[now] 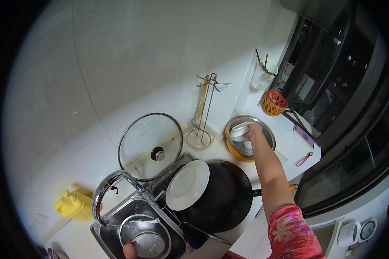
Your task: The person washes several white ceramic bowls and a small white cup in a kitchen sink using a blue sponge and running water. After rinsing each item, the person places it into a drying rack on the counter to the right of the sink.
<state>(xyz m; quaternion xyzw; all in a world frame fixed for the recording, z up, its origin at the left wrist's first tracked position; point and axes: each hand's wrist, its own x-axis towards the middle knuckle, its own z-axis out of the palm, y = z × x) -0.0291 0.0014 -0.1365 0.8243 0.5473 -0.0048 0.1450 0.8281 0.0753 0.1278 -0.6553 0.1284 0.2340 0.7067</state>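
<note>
My right hand [254, 129] reaches far out and grips a white bowl [240, 130] inside a metal basin [272, 142], which sits in an orange tub [233, 149]. Another small white piece [247, 146] lies lower in that basin. At the bottom, my left hand [130, 251] is against the left rim of a round metal basin [169, 238] in the steel sink [105, 241]; its fingers are partly hidden. Within this basin a wet, whitish round dish [149, 245] lies beside another white dish [146, 224], under the chrome faucet [99, 194].
Right of the sink a white plate [188, 185] leans over a black wok [227, 194]. A glass lid [142, 139] stands against the wall near a metal utensil stand [207, 110]. A yellow jug [73, 205], woven basket [274, 103] and phone [304, 136] are also around.
</note>
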